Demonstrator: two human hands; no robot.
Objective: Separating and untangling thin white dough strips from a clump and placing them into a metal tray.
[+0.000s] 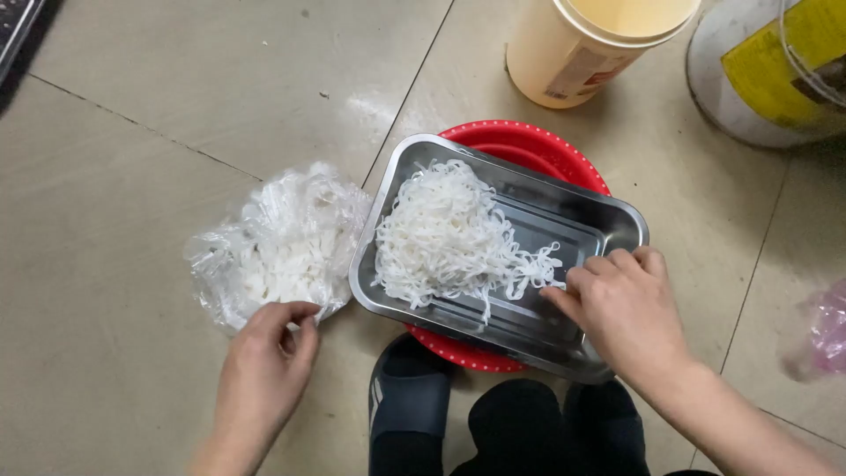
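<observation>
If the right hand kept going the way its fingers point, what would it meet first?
The right hand points left and slightly up across the rectangular steel tray. Its fingers already touch stray strands, so it would likely run first into the pile of white noodles.

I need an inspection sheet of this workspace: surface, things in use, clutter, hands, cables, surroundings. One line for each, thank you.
Surface: beige tile floor, with grout lines.
Things in use: steel tray holding white noodles, resting on a red basket; clear bag with more noodles beside the tray.
Clutter: pink bag at the right edge.
Hands: left hand touches the clear bag; right hand reaches into the tray, fingertips at the noodles.
Cables: nothing seen.
Surroundings: cream bucket, white bucket, dark slipper.
</observation>
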